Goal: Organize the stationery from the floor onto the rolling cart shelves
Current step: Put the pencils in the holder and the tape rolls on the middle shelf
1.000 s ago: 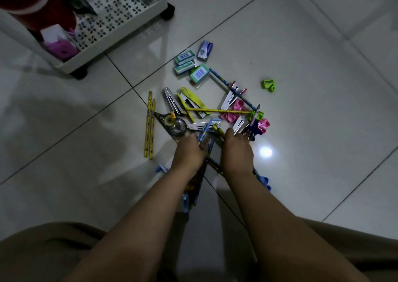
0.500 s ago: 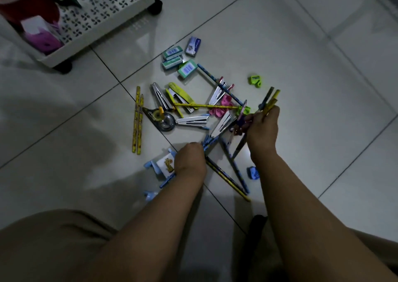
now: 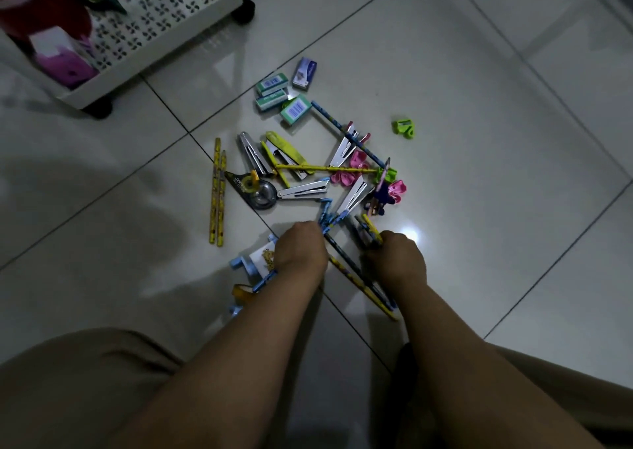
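Pencils (image 3: 371, 232) stick out from the right hand's (image 3: 395, 260) curled fingers.

Cart (image 3: 144, 54) far left (on wheels) — stationery pile (image 3: 308, 174) right, before it.

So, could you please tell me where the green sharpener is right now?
In the head view, the green sharpener lies alone on the floor tile at the pile's right edge, right of the blue pencil.

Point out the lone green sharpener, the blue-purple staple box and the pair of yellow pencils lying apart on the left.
green sharpener (image 3: 404, 128), head view, on its body.
blue-purple staple box (image 3: 304, 73), head view, on its top face.
yellow pencils (image 3: 218, 195), head view, mid-length.
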